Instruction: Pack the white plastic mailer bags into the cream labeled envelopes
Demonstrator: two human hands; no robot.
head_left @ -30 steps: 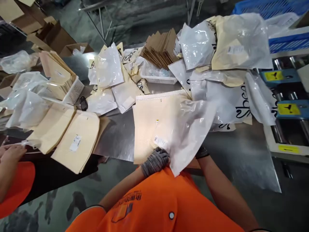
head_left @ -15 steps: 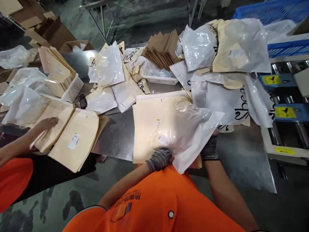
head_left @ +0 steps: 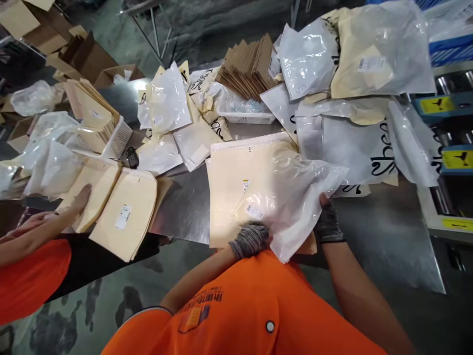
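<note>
My left grip (head_left: 250, 240) clenches the near edge of a clear plastic bag (head_left: 291, 197); my right grip (head_left: 327, 224) grasps its right side. The bag lies on a stack of cream envelopes (head_left: 231, 192) at the near edge of the steel surface (head_left: 185, 207). A co-worker's hand (head_left: 82, 197) presses other envelopes (head_left: 125, 214) at the left.

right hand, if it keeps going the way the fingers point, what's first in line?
The right hand points up and away along the clear plastic bag it grips. Beyond that, probably the white printed bags just behind; depth is hard to judge.
</note>
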